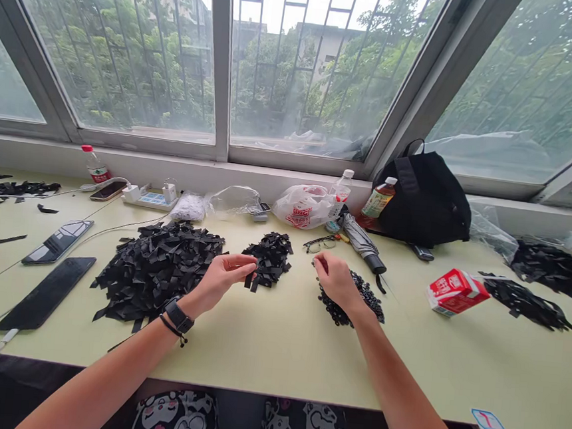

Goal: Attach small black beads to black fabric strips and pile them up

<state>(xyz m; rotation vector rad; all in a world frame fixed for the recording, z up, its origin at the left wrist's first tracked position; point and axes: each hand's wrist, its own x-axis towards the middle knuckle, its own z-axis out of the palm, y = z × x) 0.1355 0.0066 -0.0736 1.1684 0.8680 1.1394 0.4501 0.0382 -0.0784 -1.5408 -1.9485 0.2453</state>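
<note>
Strips of black material (155, 271) lie heaped on the counter (274, 354), left of the left hand (217, 280), whose fingers (246, 262) curl narrowly just beside a smaller strip pile (268, 260). The right hand (339, 283) hangs over a heap of black bits (353, 302), its fingers (320, 263) pinched narrowly; whether they hold anything, I cannot tell.
</note>
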